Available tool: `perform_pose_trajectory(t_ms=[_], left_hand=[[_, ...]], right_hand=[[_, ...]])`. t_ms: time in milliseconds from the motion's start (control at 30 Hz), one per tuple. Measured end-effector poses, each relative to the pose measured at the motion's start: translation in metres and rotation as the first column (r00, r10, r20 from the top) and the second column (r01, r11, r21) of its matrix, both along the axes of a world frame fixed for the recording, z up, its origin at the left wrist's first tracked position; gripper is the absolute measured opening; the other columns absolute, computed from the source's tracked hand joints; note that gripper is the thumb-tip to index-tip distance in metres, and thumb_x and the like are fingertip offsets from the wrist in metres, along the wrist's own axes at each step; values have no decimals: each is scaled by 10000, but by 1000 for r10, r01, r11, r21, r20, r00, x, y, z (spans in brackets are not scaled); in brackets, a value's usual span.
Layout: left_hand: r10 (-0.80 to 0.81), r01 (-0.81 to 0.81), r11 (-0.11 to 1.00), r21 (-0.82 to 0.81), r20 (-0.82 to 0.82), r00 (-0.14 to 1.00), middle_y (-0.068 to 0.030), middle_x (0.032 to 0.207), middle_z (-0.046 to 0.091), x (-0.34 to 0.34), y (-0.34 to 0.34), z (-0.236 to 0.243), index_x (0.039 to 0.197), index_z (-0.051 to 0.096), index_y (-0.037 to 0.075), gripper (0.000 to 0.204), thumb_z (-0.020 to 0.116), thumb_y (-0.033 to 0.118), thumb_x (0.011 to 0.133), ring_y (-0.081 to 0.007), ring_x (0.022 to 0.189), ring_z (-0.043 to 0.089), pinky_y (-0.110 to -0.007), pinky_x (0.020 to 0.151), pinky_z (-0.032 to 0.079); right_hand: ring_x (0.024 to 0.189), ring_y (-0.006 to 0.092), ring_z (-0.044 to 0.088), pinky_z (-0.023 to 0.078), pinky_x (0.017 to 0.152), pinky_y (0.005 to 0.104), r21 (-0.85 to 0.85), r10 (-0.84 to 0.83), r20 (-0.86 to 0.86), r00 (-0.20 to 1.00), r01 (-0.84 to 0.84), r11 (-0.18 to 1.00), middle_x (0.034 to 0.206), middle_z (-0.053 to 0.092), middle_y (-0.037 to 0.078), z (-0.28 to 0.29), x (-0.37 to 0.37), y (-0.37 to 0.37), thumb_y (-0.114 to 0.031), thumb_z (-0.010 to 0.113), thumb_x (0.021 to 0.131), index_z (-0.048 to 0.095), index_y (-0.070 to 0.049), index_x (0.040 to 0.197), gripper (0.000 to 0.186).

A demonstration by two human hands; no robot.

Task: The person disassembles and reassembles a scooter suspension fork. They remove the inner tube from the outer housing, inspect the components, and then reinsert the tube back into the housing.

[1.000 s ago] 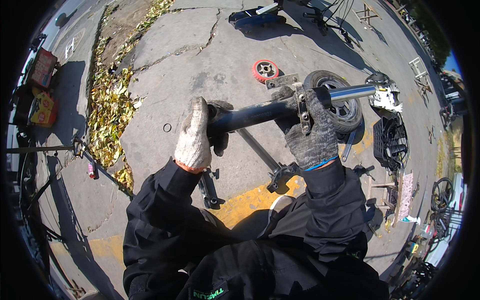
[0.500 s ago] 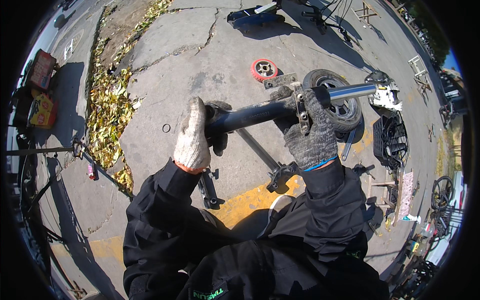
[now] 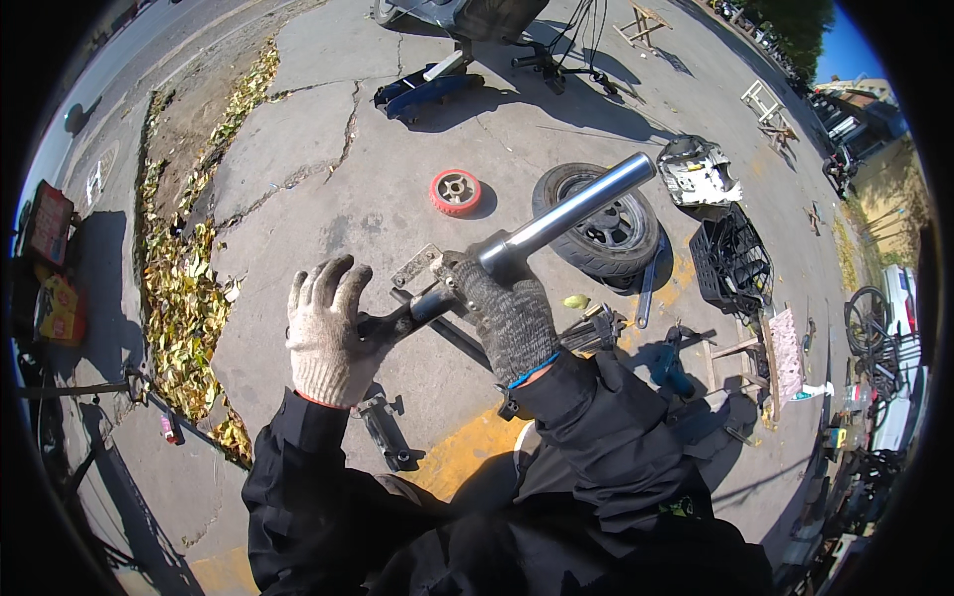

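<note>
A fork leg [image 3: 586, 206], with a polished chrome tube and a black lower part, slants up to the right in front of me. My right hand [image 3: 509, 318], in a grey knit glove, is closed around its middle, just below the chrome. A metal bracket [image 3: 415, 266] with holes juts out beside the grip. At the lower left end, my left hand [image 3: 326, 338], in a whitish glove with darkened fingertips, has its fingers stretched up and apart. Its thumb side lies by the black end; whether it touches is hard to tell.
A red-rimmed small wheel [image 3: 455, 193], a black-tyred wheel [image 3: 644, 248], a wrench [image 3: 650, 288] and a black plastic basket [image 3: 733, 260] lie on the concrete. Near my feet are a metal part [image 3: 383, 435] and a teal power tool [image 3: 673, 370]. A scooter's blue part [image 3: 429, 95] stands ahead.
The fork leg has swung to a steeper slant, its chrome end nearer and its lower end down left. My left hand has loosened from the black tube and spread its fingers. The view has shifted.
</note>
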State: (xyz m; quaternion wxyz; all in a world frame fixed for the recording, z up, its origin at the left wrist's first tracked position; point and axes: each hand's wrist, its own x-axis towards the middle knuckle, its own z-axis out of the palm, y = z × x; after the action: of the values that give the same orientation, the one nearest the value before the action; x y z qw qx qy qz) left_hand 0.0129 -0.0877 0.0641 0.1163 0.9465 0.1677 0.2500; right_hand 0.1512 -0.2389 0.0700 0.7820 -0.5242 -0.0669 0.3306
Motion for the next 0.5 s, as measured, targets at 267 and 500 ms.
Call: perform_pose_trajectory(t_ms=[267, 500], left_hand=[[-16, -213, 803, -556, -377, 926, -159, 747, 686, 4, -43, -38, 838, 686, 41, 284, 725, 321, 811, -324, 715, 684, -373, 630, 535], [-46, -170, 898, -406, -472, 881, -121, 695, 675, -9, -49, -29, 901, 692, 107, 252, 699, 343, 816, -316, 671, 684, -379, 610, 548]], right_hand=[[869, 98, 620, 524, 761, 260, -108, 163, -88, 983, -172, 979, 954, 656, 31, -15, -33, 5, -60, 782, 830, 624, -29, 1043, 266], [622, 175, 629, 544, 588, 302, 72, -197, -144, 970, 209, 975, 726, 618, 64, -8, 38, 4, -174, 762, 851, 632, -40, 891, 190]])
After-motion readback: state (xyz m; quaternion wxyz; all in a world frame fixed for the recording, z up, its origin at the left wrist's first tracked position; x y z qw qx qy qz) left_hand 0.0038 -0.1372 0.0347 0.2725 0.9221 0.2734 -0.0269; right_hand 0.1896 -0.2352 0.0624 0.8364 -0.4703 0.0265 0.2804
